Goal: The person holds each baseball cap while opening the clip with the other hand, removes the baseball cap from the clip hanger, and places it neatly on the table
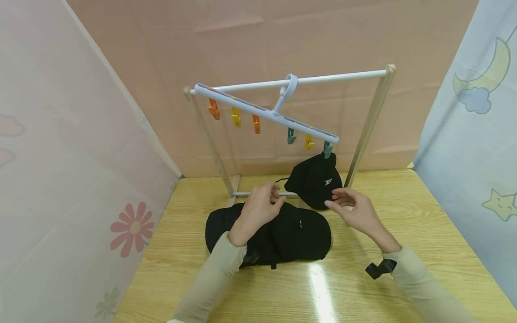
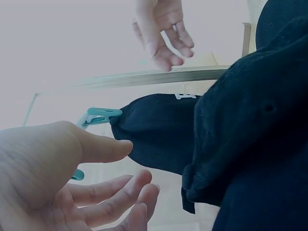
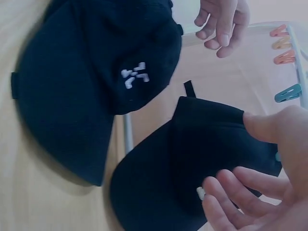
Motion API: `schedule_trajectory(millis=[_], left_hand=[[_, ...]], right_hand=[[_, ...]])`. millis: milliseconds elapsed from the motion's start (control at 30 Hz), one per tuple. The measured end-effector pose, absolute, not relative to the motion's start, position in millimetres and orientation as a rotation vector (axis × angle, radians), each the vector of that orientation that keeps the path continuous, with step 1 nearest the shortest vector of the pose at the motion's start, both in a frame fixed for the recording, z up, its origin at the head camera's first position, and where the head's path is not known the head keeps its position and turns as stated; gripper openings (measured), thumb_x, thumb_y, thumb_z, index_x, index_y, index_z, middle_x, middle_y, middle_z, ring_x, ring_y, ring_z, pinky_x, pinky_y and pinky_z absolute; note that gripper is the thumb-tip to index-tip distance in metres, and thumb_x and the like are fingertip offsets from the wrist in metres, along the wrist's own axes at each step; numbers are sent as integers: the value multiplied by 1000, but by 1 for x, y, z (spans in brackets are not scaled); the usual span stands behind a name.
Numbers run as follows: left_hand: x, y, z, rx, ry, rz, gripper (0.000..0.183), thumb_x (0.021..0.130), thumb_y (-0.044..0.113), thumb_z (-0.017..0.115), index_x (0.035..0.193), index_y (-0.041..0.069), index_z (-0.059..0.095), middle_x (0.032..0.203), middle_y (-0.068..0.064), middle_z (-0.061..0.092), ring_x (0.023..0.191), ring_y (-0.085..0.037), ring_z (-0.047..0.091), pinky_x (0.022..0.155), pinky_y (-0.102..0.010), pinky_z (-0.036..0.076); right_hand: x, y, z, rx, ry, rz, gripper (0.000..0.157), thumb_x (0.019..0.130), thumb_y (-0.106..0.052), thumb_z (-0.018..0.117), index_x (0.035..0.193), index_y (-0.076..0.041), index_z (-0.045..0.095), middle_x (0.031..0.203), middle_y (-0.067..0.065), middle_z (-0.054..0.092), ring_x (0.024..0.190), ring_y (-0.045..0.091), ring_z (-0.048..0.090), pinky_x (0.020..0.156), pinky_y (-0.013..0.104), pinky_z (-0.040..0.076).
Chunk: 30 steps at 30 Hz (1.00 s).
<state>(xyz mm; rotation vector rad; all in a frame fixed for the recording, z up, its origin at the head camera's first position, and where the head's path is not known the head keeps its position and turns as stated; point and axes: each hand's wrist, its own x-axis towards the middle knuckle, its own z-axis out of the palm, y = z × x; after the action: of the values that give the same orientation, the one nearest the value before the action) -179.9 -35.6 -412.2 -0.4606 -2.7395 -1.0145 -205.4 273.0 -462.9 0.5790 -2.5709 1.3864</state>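
Observation:
A black cap [image 1: 319,179] with a small white emblem hangs from the teal clip [image 1: 328,149] at the lower end of the clip hanger [image 1: 266,114]. Beside its brim is my right hand [image 1: 357,213], fingers loosely bent and holding nothing; in the right wrist view the thumb and fingers overlap the hanging cap. Over the black caps [image 1: 300,233] lying on the table hovers my left hand [image 1: 260,206], fingers relaxed around nothing. The left wrist view shows the teal clip [image 2: 102,114] gripping the edge of the hanging cap.
The hanger's hook [image 1: 288,87] sits on the white rail [image 1: 339,78] of a rack with wooden posts [image 1: 370,121], and the hanger slopes down to the right. Orange, yellow and teal clips [image 1: 236,112] dangle from it. A fabric wall [image 1: 282,40] stands behind the wooden table [image 1: 169,251].

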Motion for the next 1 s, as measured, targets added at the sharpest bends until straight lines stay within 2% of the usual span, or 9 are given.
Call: schedule_trajectory(millis=[200,300,400,467,567,667,800,1000], left_hand=[[-185,-34,-407,-465,-2741,-1001,35,102,23,75,130,3,66,115,-11,76,101,-26,75,87,-40,62],[-189,-32,-405,-468,-2746,-977,35,102,25,75,129,4,66,119,-12,74,105,-29,73,90,-42,61],[-191,-29,-401,-459,-2759,-961,36,103,28,74,129,5,64,123,-12,71,108,-30,70,92,-44,60],[-192,-28,-397,-456,-2765,-949,37,103,30,73,130,5,64,125,-13,69,108,-29,67,93,-44,59],[-193,-25,-391,-464,-2762,-933,40,104,31,72,133,5,63,128,-14,67,112,-29,66,97,-44,58],[-195,-23,-385,-488,-2737,-909,42,104,30,73,134,4,62,131,-15,66,115,-30,66,100,-45,57],[-197,-20,-379,-494,-2715,-900,44,104,31,73,136,3,62,132,-14,65,116,-30,66,99,-44,57],[-199,-15,-377,-491,-2734,-927,46,104,31,73,138,3,59,133,-13,64,117,-28,64,102,-43,57]], right_hand=[[-215,268,-453,551,-2428,1360,42,99,-20,79,132,4,68,118,23,73,98,-7,63,89,7,48],[-220,266,-446,542,-2376,1345,44,98,-18,79,133,5,67,123,23,72,103,-10,59,92,6,46],[-224,262,-438,538,-2323,1352,45,97,-16,80,134,6,66,129,24,70,110,-4,60,95,8,46],[-226,260,-433,536,-2299,1351,47,97,-15,80,135,6,64,133,23,69,116,6,63,97,10,45],[-231,255,-423,540,-2278,1358,51,96,-16,81,139,4,62,138,22,67,124,25,63,102,17,47],[-237,251,-413,545,-2261,1365,54,96,-16,81,143,1,60,142,21,65,129,37,61,110,33,49],[-247,246,-405,557,-2219,1382,55,94,-13,81,144,1,60,144,22,63,135,42,58,114,53,46],[-258,243,-402,561,-2199,1383,55,93,-11,83,141,4,62,142,24,64,134,44,58,114,60,43]])
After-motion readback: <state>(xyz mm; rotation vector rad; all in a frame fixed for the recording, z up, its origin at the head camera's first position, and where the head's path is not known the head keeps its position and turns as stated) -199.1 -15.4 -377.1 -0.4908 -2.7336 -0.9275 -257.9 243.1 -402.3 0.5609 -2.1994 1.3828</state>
